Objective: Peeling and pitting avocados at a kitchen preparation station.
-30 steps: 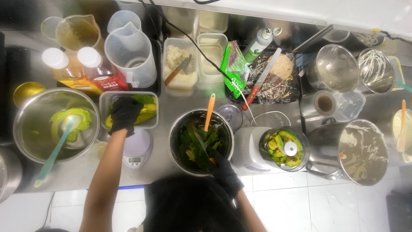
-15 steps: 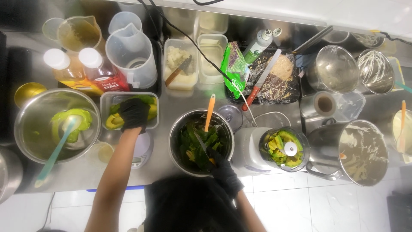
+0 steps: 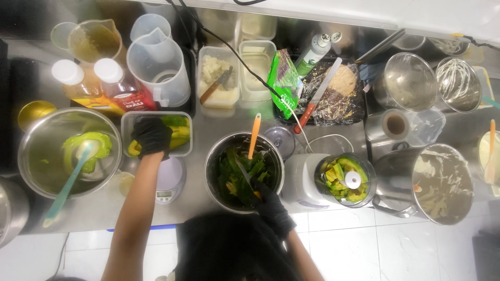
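The left hand (image 3: 152, 137), black-gloved, closes over yellow-green pieces in the clear tub (image 3: 126, 125) far left; the right hand (image 3: 270, 204) grips a utensil in the pot of greens (image 3: 212, 161), near centre

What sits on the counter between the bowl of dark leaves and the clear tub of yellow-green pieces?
In the head view, a small white scale lies between the bowl and tub.

Spread along a steel counter (image 3: 333, 130): large mixing bowl (image 3: 67, 153) with green paste and teal spatula (image 3: 67, 187) at left; clear measuring jugs (image 3: 156, 65) and two white-capped bottles (image 3: 112, 83) far left; blender cup (image 3: 346, 179) of green chunks right of centre; red-handled knife (image 3: 319, 96) on black tray (image 3: 333, 96); steel pots (image 3: 429, 182) at right.
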